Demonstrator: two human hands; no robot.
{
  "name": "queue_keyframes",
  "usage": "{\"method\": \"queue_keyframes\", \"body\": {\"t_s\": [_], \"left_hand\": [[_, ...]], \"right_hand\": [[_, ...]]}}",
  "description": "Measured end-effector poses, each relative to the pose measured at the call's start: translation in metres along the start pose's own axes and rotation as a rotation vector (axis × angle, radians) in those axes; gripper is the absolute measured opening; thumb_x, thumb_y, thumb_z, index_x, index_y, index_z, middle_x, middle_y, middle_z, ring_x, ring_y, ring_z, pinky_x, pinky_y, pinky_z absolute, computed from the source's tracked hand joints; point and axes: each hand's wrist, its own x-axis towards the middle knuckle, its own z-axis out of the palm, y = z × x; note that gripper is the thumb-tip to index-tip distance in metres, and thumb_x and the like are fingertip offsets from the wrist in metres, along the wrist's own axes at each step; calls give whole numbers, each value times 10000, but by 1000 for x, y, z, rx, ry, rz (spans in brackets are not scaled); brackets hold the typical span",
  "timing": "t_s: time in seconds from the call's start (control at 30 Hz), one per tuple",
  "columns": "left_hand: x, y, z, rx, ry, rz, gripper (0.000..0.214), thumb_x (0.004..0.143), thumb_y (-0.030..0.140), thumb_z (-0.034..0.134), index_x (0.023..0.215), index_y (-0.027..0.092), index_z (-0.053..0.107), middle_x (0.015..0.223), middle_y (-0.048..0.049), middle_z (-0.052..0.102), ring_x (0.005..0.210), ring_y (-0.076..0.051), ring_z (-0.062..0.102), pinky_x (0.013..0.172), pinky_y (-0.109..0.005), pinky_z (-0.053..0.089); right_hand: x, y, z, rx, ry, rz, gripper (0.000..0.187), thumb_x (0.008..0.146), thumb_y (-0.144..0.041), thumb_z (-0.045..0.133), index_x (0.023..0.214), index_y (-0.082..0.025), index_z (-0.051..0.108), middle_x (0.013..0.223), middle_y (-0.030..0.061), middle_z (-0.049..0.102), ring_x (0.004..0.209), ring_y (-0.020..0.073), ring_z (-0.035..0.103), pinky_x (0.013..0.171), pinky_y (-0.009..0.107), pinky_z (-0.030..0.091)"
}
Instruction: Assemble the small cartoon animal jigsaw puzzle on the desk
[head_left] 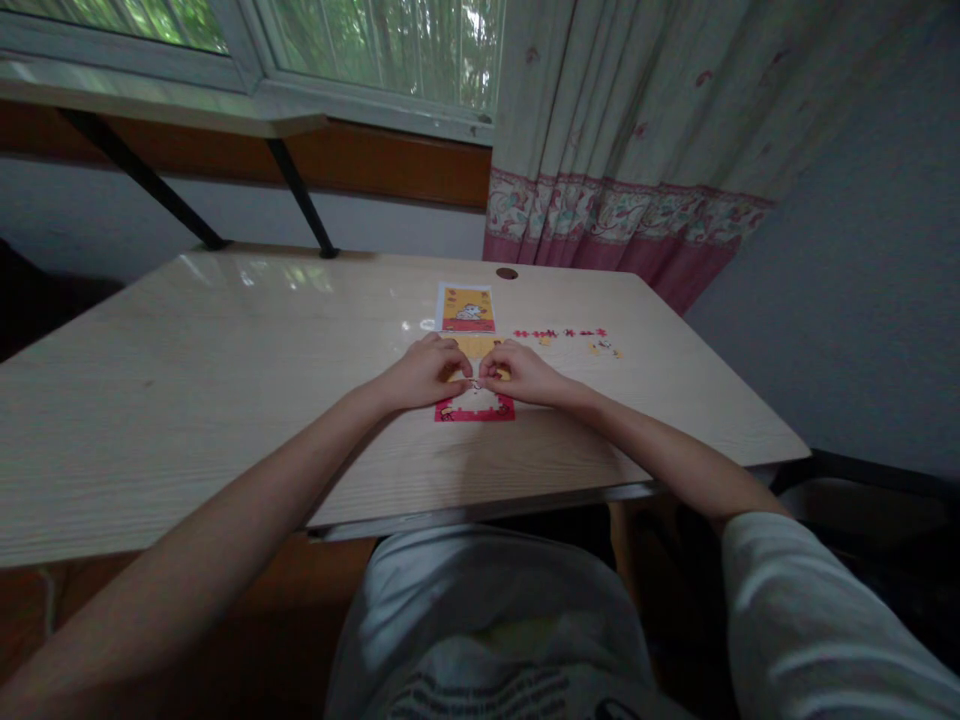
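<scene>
Pale wood-grain laminate counter (pixel 187 400), glossy along the far edge, under a white-framed window (pixel 375 50) with green leaves behind the glass. Cream pleated curtain (pixel 622 130) with a pink flowered border at the right, grey wall beside it, two black slanted brackets (pixel 300 195) below the sill. Small round brown cable hole (pixel 507 273) near the counter's far edge.

Flat rectangular jigsaw puzzle (pixel 475 405) with a red border and yellow picture, part built, at the near middle of the counter. Just beyond it, a white-edged yellow picture card (pixel 466 308); to the right, a row of small red puzzle pieces (pixel 559 333) and a few loose yellow-and-white pieces (pixel 604 348), well apart from both hands.

Left hand (pixel 421 372) and right hand (pixel 525 372) palm down on top of the puzzle, covering its upper half; only the red lower strip and a pale patch showing below. Fingers (pixel 459 372) of both hands curled inward, tips almost meeting over the puzzle's middle, touching or nearly touching its surface. Too small and dim to tell whether a piece sits pinched between the tips or merely pressed flat.
</scene>
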Motion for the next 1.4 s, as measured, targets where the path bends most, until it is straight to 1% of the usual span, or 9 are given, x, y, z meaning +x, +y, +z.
{"method": "queue_keyframes", "body": {"t_s": [0.2, 0.43, 0.63, 0.77, 0.9, 1.03, 1.13, 1.2, 1.4], "left_hand": [[1, -1, 2, 24, 21, -51, 272, 759, 433, 650, 893, 198, 675, 926, -68, 647, 935, -255, 557, 881, -393, 374], [3, -6, 4, 24, 4, -221, 430, 678, 489, 707, 985, 199, 626, 949, -58, 620, 948, -269, 537, 895, -404, 362], [2, -1, 2, -15, 28, -231, 419, 665, 474, 717, 970, 196, 643, 931, -50, 626, 936, -259, 540, 903, -428, 373], [3, 5, -3, -221, 144, -197, 269, 744, 436, 648, 816, 180, 690, 829, -52, 660, 845, -221, 570, 857, -411, 415], [6, 6, 0, -512, 242, -261, 234, 755, 385, 633, 730, 164, 704, 759, -58, 675, 746, -188, 576, 752, -382, 464], [7, 5, 7, -720, 314, -380, 212, 714, 370, 674, 716, 159, 705, 749, -62, 670, 709, -176, 577, 700, -371, 485], [8, 5, 8, -821, 318, -425, 194, 672, 341, 690, 689, 148, 688, 725, -66, 663, 684, -169, 572, 696, -373, 486], [8, 6, 8, -857, 316, -445, 185, 654, 330, 689, 671, 146, 675, 716, -67, 664, 675, -163, 569, 698, -372, 484], [9, 5, 9, -846, 309, -458, 188, 641, 333, 684, 654, 146, 681, 695, -65, 676, 645, -157, 571, 670, -353, 488]], "right_hand": [[2, -1, 1, -10, 23, 58, 72, 799, -223, 667, 759, -164, 670, 721, 8, 640, 737, 139, 563, 741, 266, 379], [4, 2, 3, -27, 37, 82, 63, 806, -202, 652, 769, -158, 678, 727, 12, 662, 734, 137, 577, 772, 277, 383], [3, -1, 1, 79, 106, 132, 131, 815, -266, 638, 753, -152, 663, 749, 26, 679, 717, 138, 587, 739, 280, 411], [1, -3, 1, 249, 186, 181, 203, 817, -347, 626, 787, -148, 649, 763, 28, 670, 698, 130, 574, 677, 266, 428], [0, -3, 2, 332, 167, 193, 246, 831, -391, 606, 829, -148, 645, 752, 25, 661, 657, 122, 561, 638, 264, 434], [-2, -6, -1, 160, 219, 57, 185, 832, -362, 648, 833, -178, 670, 790, 29, 672, 761, 155, 585, 770, 318, 439], [-4, -7, -4, -7, 283, -33, 213, 835, -368, 677, 974, -207, 681, 851, 43, 679, 871, 194, 582, 842, 355, 422], [-5, -6, -4, -71, 290, -63, 241, 854, -380, 662, 1031, -218, 675, 901, 55, 682, 917, 211, 574, 854, 367, 416], [-6, -4, -2, -171, 272, -117, 259, 892, -436, 599, 1005, -223, 693, 936, 73, 686, 923, 225, 562, 844, 379, 395]]}}
